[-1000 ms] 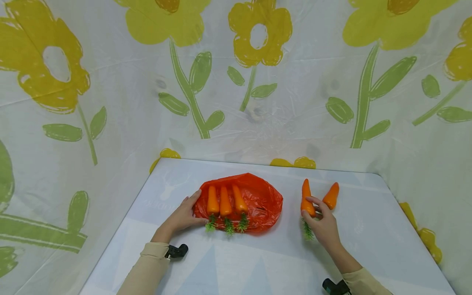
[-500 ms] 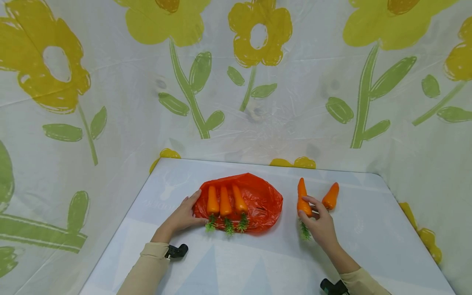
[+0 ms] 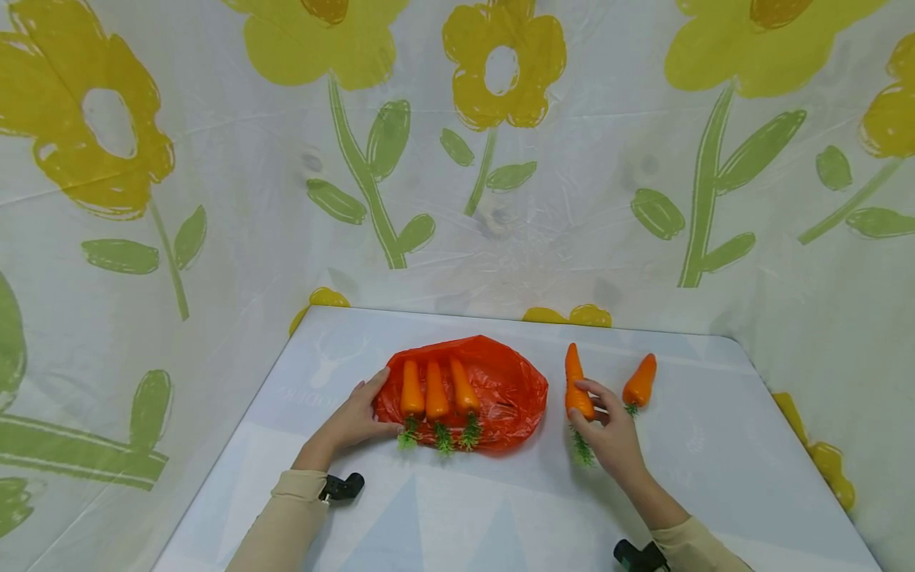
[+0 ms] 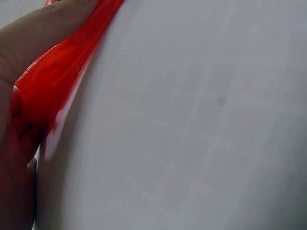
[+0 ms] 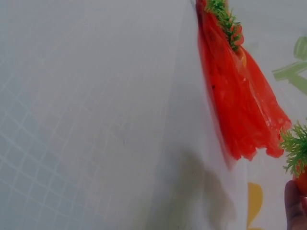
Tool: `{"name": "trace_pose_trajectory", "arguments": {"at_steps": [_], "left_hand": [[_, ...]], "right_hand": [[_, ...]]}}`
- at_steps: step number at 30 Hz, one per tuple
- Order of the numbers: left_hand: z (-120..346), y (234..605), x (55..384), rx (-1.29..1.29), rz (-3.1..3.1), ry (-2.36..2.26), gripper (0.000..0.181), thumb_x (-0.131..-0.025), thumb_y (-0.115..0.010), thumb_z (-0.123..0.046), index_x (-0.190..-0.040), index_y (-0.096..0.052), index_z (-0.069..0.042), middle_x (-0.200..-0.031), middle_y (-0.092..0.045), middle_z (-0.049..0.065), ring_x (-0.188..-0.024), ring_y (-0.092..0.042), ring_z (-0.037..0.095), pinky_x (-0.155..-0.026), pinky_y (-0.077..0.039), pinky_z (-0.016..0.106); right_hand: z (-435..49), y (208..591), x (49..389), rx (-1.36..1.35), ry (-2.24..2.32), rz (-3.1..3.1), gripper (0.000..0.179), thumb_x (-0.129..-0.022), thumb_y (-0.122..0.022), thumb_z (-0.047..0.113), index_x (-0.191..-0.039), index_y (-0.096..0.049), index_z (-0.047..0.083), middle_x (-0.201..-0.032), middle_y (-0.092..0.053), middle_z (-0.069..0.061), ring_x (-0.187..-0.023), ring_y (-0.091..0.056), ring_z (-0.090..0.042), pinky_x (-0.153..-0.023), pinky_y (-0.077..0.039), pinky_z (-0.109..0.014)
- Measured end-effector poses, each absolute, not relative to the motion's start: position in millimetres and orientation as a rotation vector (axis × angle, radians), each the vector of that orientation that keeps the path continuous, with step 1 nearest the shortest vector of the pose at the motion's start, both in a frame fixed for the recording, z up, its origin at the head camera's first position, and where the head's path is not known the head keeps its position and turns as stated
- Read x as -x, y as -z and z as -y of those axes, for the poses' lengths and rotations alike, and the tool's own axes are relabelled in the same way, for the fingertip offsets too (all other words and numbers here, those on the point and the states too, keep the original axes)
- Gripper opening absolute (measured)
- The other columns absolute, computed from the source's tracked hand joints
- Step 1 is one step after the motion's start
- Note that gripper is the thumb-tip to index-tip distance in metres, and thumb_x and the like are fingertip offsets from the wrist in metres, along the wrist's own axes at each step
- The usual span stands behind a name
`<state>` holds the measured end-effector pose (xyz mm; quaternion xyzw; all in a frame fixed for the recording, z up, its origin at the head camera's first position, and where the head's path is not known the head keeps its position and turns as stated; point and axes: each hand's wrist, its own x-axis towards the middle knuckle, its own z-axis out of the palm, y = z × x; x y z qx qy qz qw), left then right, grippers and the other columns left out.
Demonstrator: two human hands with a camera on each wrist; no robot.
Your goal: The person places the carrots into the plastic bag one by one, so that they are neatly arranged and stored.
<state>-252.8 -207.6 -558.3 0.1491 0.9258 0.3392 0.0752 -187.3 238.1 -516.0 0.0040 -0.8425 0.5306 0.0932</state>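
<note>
Carrot (image 3: 574,380) in right fingers (image 3: 592,388) nearer red bag (image 3: 511,397) in left fingers (image 3: 376,384), tabletop lettering (image 3: 310,395) illegible

Yellow-flowered backdrop (image 3: 572,230) behind a pale table (image 3: 465,496)

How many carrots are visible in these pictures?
5: three carrots in or on the red bag, one held carrot in the right hand, one loose carrot on the table farther right. The bag may hide others.

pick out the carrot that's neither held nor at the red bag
The far-right carrot, lying alone on the table. The right hand holds another carrot, and the other three carrots sit together at the red bag.
</note>
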Motion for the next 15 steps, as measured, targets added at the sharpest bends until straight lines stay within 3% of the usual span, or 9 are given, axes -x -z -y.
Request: {"name": "trace_pose_trajectory", "arguments": {"at_steps": [15], "left_hand": [[207.3, 556.2, 251.7, -0.436, -2.769, -1.020, 0.117, -0.076, -0.085, -0.055, -0.163, -0.020, -0.010, -0.167, -0.025, 0.014, -0.151, -0.016, 0.048, -0.120, -0.019, 0.062]], "right_hand": [[-224.5, 515.0, 191.1, -0.108, -1.583, 2.474, 0.050, -0.095, -0.073, 0.015, -0.142, -0.056, 0.011, -0.147, -0.052, -0.011, -0.120, -0.053, -0.026, -0.089, -0.044, -0.007]]}}
